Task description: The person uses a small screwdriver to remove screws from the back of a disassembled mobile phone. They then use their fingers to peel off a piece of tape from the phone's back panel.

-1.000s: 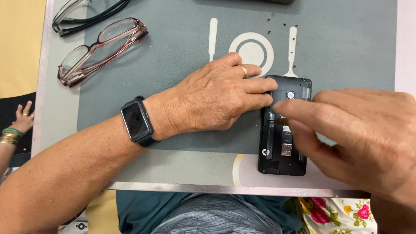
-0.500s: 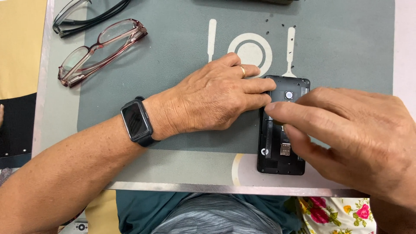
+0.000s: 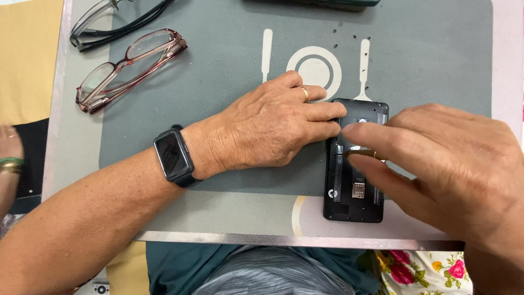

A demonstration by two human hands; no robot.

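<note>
Phone (image 3: pixel 349 191) long axis toward person | left hand (image 3: pixel 273 131) flat, steadying | right hand (image 3: pixel 436 164) fingers pinching inside

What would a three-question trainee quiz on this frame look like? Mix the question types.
1. True or false: the left hand rests flat against the opened phone, its fingertips at the phone's upper left edge.
2. How many pairs of glasses lie on the grey mat?
A) one B) two C) three
3. Fill in: the right hand pinches a small ____-coloured part over the phone's open back.

Key: 1 true. 2 B: the reddish-framed glasses and the dark-framed glasses. 3 brass; what the part is cannot be told.
</note>
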